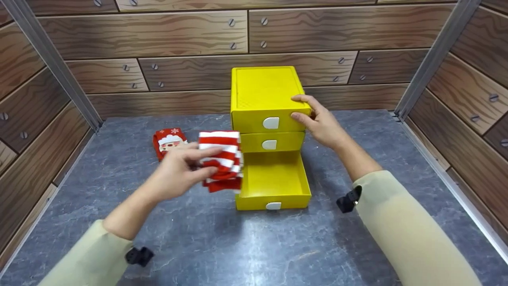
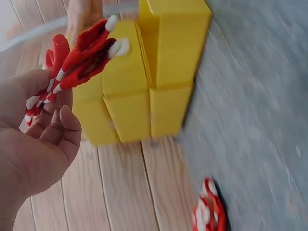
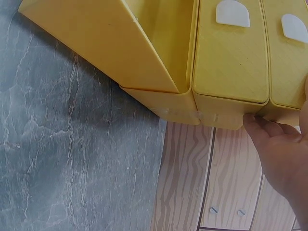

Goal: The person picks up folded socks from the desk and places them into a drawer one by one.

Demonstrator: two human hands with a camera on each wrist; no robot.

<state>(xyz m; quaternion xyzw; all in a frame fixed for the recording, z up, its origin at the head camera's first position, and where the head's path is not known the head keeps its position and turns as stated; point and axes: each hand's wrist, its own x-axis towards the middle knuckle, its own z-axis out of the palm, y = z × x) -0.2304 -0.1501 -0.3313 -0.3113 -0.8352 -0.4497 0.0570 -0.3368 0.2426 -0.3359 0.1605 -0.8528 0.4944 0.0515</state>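
My left hand (image 1: 176,171) pinches a folded red-and-white striped sock (image 1: 220,149) between thumb and fingers, just left of the open bottom drawer (image 1: 274,174). In the left wrist view, the folded layers of the striped sock (image 2: 84,60) fan out past the fingertips, with white edging. My right hand (image 1: 323,123) grips the upper right front corner of a yellow drawer cabinet (image 1: 266,87), thumb on the front and a finger on top. Its other fingers touch the cabinet's side in the right wrist view. The bottom drawer is pulled out, and its bare floor shows.
Behind my left hand, a folded red sock with a Santa face (image 1: 168,141) lies on the grey marbled table (image 1: 166,246). The cabinet's upper two drawers, with white tabs (image 1: 271,122), are closed. Wood-patterned walls (image 1: 147,35) enclose the table at the back and sides.
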